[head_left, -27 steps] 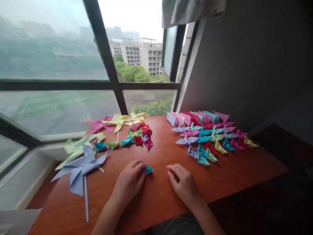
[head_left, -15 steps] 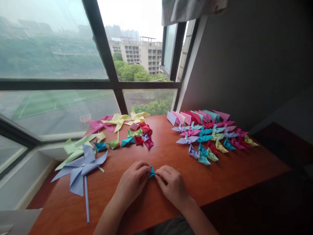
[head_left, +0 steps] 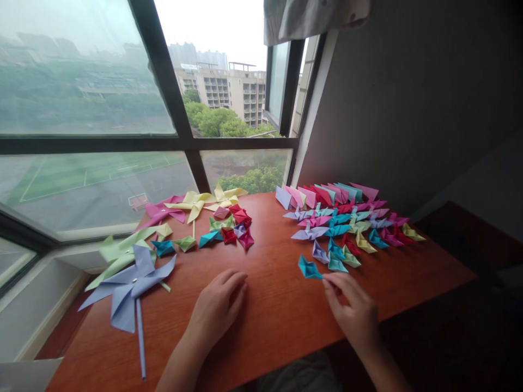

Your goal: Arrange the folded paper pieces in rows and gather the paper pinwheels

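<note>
Toward the right of the table (head_left: 269, 326), just beside a lavender boat (head_left: 320, 252), one blue boat (head_left: 309, 269) is pinched at its right tip by the right hand (head_left: 352, 306), thumb and fingertips narrowed on the point; it is bright folded paper, sharp-creased, its left end peaked, its middle hollow, its length slanting down toward the fingers; whether it touches the wood cannot be told; the left hand (head_left: 220, 300) is well apart, low over the table, fingers curled close together, and whether they hold anything cannot be seen. Beside the lavender boat are two teal boats (head_left: 337, 264) and one green boat (head_left: 352, 258), four in all; behind them, cranes (head_left: 308, 233) and folded sheets (head_left: 284, 198) overlap too much for a sure count; at left lie five pinwheels, one lavender (head_left: 134, 286), one green (head_left: 116, 256), one magenta (head_left: 161, 211) and two yellow (head_left: 195, 203).
</note>
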Available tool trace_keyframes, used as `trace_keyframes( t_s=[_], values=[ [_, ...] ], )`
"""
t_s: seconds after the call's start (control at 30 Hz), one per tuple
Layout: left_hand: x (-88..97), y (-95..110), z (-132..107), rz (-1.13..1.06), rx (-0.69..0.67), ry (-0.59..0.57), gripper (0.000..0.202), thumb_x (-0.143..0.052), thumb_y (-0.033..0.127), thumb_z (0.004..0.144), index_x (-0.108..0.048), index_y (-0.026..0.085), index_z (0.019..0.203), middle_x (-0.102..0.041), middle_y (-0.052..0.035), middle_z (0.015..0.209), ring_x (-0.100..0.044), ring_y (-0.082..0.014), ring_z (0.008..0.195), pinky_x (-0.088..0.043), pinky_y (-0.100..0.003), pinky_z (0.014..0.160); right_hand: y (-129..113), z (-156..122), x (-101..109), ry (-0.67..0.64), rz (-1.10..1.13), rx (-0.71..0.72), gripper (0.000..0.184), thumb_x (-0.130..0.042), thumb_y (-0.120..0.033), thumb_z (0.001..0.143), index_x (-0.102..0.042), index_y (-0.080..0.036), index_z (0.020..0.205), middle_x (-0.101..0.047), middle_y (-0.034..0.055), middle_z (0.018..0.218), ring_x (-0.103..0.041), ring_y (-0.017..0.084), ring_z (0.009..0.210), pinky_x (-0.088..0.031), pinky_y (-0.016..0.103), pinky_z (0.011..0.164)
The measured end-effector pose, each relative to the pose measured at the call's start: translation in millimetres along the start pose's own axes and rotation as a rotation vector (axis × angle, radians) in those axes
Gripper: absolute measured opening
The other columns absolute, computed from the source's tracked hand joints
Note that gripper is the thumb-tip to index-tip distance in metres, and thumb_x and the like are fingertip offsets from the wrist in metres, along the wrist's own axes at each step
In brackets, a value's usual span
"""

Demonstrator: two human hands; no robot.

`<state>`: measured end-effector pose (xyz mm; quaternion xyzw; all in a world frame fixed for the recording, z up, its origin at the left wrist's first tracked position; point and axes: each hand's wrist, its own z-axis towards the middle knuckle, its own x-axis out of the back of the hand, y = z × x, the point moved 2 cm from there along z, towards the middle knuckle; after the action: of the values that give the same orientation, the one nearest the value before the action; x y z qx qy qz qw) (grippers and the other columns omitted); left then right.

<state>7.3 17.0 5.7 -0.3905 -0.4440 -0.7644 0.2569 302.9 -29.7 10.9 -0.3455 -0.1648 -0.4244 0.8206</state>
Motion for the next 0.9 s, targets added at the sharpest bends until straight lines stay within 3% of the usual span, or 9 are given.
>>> trace_keyframes(
  t_s=[0.13, 0.27, 0.47, 0.9],
  values=[
    [-1.2, 2, 1, 0.017, -0.009, -0.044, 0.019, -0.049, 0.027, 0.095, -0.065, 0.023, 0.105, -0.070, -0.0061, 0.104, -0.067, -0.0207, 0.094, -0.054, -0.032, 0.082, 50, 4, 51, 0.132, -0.266, -0.085, 0.012, -0.062, -0.026, 0.091, -0.070, -0.019, 0.095, -0.072, 0.0059, 0.091, -0.066, 0.017, 0.078, -0.050, 0.028, 0.076],
    [-1.6, 0, 2, 0.019, -0.003, -0.050, 0.019, -0.048, 0.026, 0.096, -0.064, 0.023, 0.105, -0.069, -0.0063, 0.104, -0.066, -0.0208, 0.094, -0.053, -0.033, 0.082, 97, -5, 74, 0.173, -0.451, -0.146, 0.024, -0.057, -0.035, 0.093, -0.071, -0.017, 0.093, -0.072, 0.0077, 0.091, -0.066, 0.017, 0.071, -0.049, 0.027, 0.067],
    [-1.8, -1, 2, 0.015, -0.010, -0.049, 0.019, -0.048, 0.026, 0.096, -0.064, 0.023, 0.105, -0.068, -0.0064, 0.106, -0.066, -0.0204, 0.095, -0.053, -0.032, 0.083, 138, -22, 68, 0.104, -0.499, -0.172, 0.034, -0.050, -0.042, 0.094, -0.072, -0.016, 0.090, -0.073, 0.0075, 0.087, -0.065, 0.017, 0.066, -0.048, 0.026, 0.063],
    [-1.2, 0, 3, 0.030, -0.033, -0.028, 0.019, -0.048, 0.025, 0.095, -0.065, 0.023, 0.104, -0.069, -0.0073, 0.105, -0.066, -0.0211, 0.093, -0.054, -0.032, 0.082, 161, -22, 52, 0.041, -0.451, -0.163, 0.033, -0.049, -0.040, 0.094, -0.073, -0.018, 0.092, -0.074, 0.0089, 0.089, -0.067, 0.019, 0.072, -0.050, 0.028, 0.069]
  ],
)
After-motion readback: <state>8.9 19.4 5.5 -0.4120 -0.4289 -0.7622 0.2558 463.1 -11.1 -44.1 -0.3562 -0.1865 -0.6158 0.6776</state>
